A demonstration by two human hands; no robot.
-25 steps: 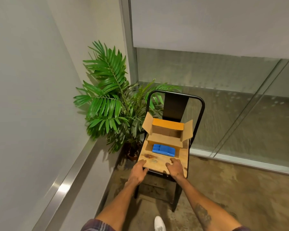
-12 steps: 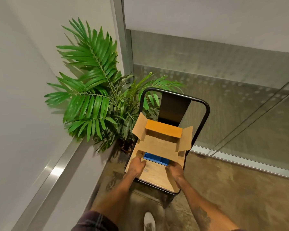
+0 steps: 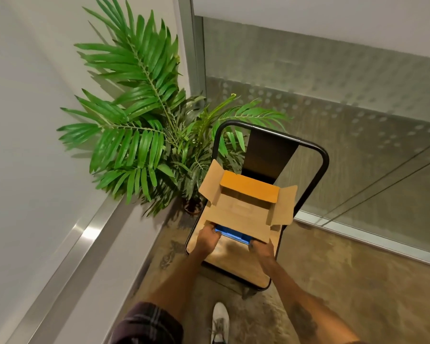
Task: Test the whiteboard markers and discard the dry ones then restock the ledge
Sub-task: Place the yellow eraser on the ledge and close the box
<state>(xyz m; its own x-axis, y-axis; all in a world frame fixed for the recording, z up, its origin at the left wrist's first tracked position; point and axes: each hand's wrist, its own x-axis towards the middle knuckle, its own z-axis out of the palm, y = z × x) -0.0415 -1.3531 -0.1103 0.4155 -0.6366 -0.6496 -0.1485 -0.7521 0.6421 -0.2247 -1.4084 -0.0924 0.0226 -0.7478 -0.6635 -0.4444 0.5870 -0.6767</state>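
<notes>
Our fingers (image 3: 212, 231) are curling round the short ends of the flat blue rectangular pack (image 3: 233, 235), with the left hand (image 3: 206, 242) and the right hand (image 3: 261, 250) each gripping one end. The pack is lying on the wooden-seated black metal chair (image 3: 233, 265), partly under the front flap of the open brown cardboard box (image 3: 246, 207). No loose marker is showing, so we are judging restocking barely begun. The long brushed-metal ledge (image 3: 85, 240) is running along the wall, well apart on our left.

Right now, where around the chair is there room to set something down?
Free: the seat front, from left hand and right hand to the rim, and the concrete floor right of the chair. Crowded: the seat's back, filled by the cardboard box and the blue tray both hands grip; the plant crowds the left.
</notes>
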